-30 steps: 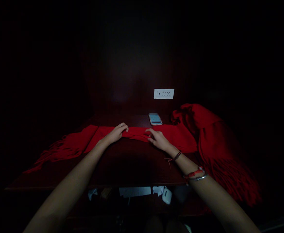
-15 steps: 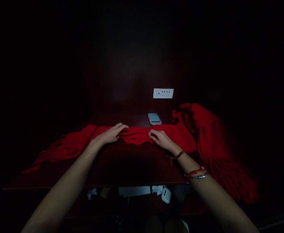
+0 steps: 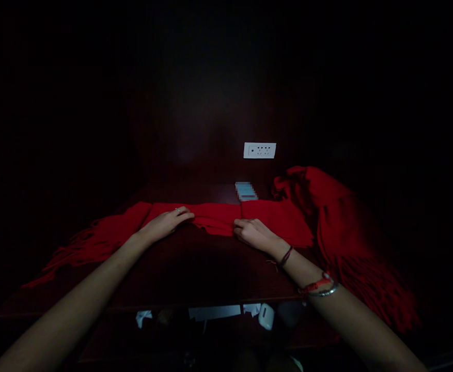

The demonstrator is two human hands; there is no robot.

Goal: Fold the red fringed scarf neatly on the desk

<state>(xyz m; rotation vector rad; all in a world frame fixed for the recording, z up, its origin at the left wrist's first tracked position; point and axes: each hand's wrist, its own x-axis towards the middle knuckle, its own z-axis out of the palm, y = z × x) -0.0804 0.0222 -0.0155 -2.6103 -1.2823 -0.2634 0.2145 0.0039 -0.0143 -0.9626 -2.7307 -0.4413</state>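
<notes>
A red fringed scarf (image 3: 218,213) lies across the dark table in a long strip, its tassels spread at the left end. My left hand (image 3: 166,223), a ring on one finger, grips the scarf's near edge left of the middle, fingers bent over the cloth. At the same edge, further right, my right hand (image 3: 251,232) is closed with the cloth pinched in its fingers. Between them the cloth shows shallow folds. More red fringed cloth (image 3: 334,222) is heaped at the right; whether it joins the strip I cannot tell.
A phone (image 3: 246,191) lies behind the scarf, below a white wall socket (image 3: 260,150). Under the tabletop, a shelf holds a white earphone case (image 3: 266,316), crumpled tissue (image 3: 143,317) and a pale flat sheet (image 3: 215,312). The surroundings are very dark.
Both hands have come slightly nearer to me, the left one also further left. The cloth between them looks less bunched. My right hand's fingers have curled more over the edge.
</notes>
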